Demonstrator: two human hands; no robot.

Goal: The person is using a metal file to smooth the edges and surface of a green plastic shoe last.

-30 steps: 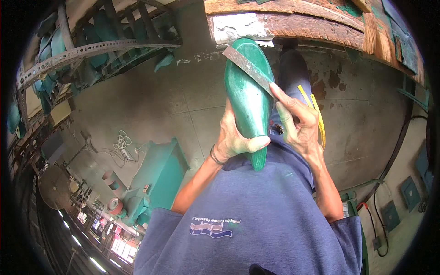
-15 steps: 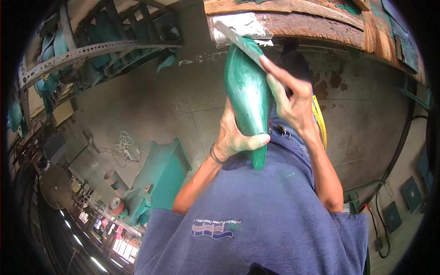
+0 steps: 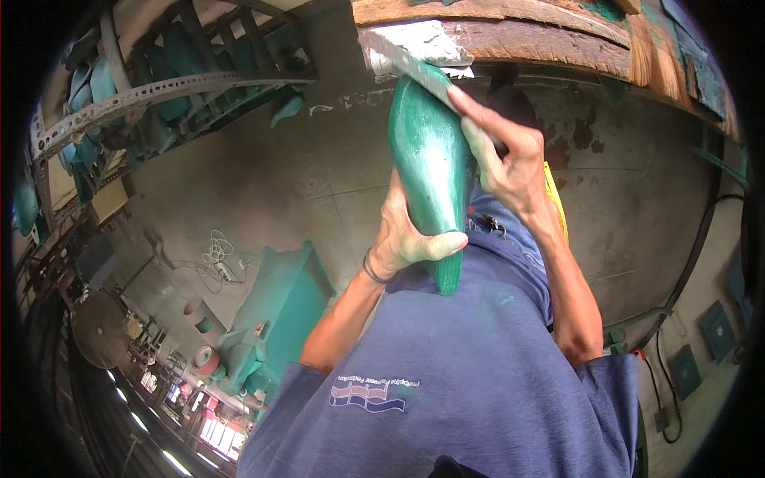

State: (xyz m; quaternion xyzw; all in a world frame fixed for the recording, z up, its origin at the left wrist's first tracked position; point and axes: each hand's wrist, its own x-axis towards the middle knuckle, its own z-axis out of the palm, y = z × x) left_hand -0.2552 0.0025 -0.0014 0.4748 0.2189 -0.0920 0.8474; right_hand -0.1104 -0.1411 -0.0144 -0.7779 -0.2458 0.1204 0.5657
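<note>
While left hand (image 3: pixel 406 235) fingers clasp the green form (image 3: pixel 430 171) — right hand (image 3: pixel 506 155) pinches a file (image 3: pixel 410 64).

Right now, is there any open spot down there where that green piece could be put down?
The concrete floor lies bare between the metal rack and the green machine, and again right of the right hand, toward the black cable. It is crowded around the rack, the lower-left clutter, and the wooden bench edge above the green piece.

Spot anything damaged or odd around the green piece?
Nothing odd in the grip: left hand steadies the green tapered piece, right hand lays a flat file on its top. The wooden bench edge looks worn and paint-stained.
</note>
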